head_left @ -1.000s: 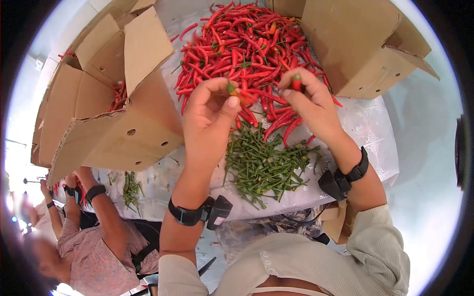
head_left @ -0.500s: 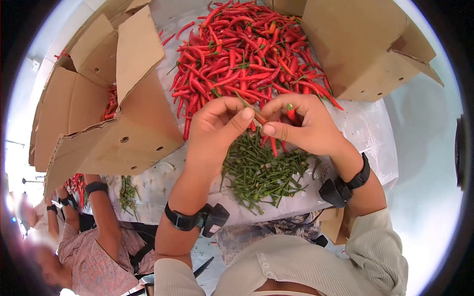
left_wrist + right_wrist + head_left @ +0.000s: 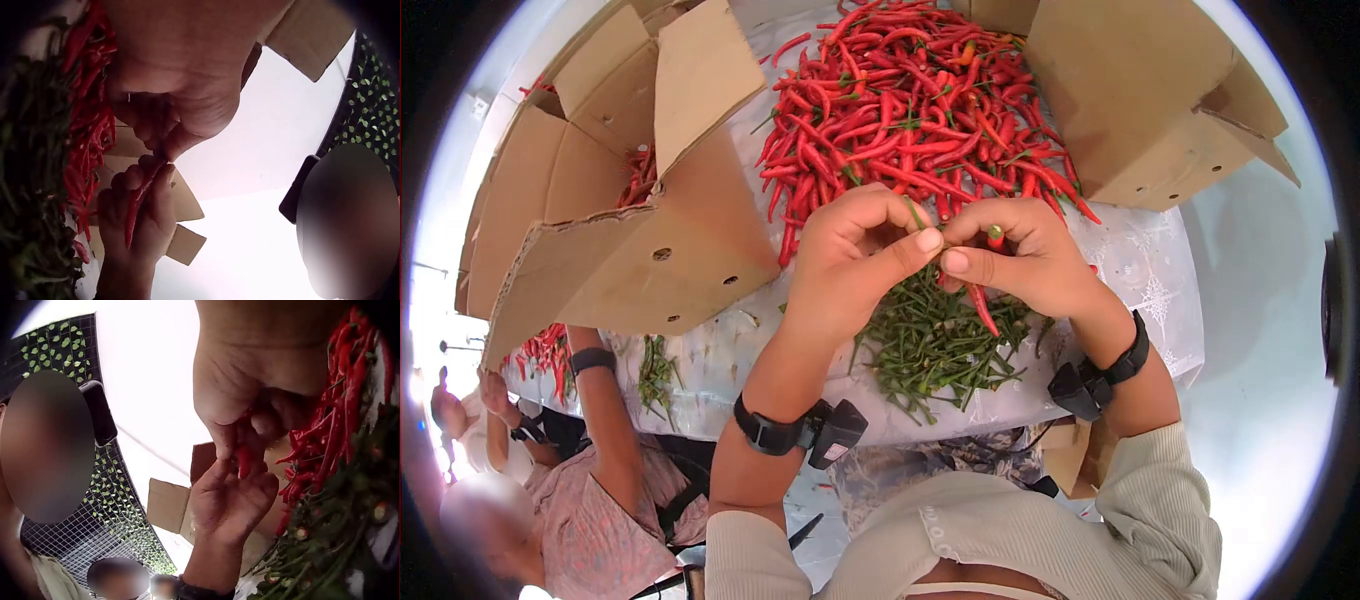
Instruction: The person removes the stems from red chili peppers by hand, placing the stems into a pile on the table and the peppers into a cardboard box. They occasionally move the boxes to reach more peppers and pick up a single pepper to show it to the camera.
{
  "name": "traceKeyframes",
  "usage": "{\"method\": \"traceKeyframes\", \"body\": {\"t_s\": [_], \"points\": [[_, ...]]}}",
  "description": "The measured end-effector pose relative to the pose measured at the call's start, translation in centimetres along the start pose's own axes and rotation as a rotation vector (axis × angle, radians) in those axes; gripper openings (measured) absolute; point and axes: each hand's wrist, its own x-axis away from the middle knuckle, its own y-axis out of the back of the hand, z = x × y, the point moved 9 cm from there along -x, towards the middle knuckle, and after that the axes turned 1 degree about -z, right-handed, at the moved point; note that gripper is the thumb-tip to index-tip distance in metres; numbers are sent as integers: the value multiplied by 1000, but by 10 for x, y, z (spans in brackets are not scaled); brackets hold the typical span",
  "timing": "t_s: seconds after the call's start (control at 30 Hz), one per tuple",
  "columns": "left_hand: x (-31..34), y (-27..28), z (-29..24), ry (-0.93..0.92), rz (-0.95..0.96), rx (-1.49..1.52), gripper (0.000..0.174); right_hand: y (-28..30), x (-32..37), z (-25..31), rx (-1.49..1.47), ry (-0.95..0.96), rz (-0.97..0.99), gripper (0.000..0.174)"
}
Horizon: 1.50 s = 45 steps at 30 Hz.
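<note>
My left hand [image 3: 855,255] and right hand [image 3: 1030,260] meet at the fingertips above the heap of green stems [image 3: 945,350]. A thin green stem [image 3: 915,214] shows between my left thumb and forefinger. The right thumb and forefinger pinch close beside it, where a red chili [image 3: 136,209] runs down from the fingertips in the left wrist view. Its red end [image 3: 981,308] hangs below my right thumb in the head view. A second chili, its green-capped end [image 3: 996,236] showing, is tucked in my curled right fingers. The large pile of red chilies [image 3: 910,110] lies just beyond both hands.
An open cardboard box [image 3: 650,240] holding some chilies stands left of the pile. Another box [image 3: 1150,110] is on the right. At lower left a seated person [image 3: 600,510] works by a smaller stem pile [image 3: 657,375]. A white patterned cloth [image 3: 1145,270] covers the table.
My hands were apart, each with a chili, then came together and nearer to me. Since then the fingertips have closed up, and a red chili end now hangs below the right thumb.
</note>
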Motion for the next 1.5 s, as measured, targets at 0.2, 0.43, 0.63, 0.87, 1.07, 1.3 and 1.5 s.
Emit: {"method": "traceKeyframes", "body": {"t_s": [0.2,0.43,0.63,0.87,1.07,1.3,1.5], "points": [[-1,-4,8,73,81,188,9,-3,1,-6,-130,-68,66,20],[-1,-12,10,124,152,322,8,-4,0,-9,-221,-56,137,20],[-1,-12,15,129,165,353,8,-4,0,-14,-255,-55,142,21],[2,-14,15,166,175,320,10,4,0,-10,148,-73,115,22],[1,1,5,90,187,200,11,19,-1,-2,-29,62,-15,23],[0,-12,16,161,104,53,28,27,-6,0,-92,145,-105,21],[2,-17,22,123,53,24,24,19,-3,-1,-58,155,-181,20]]}}
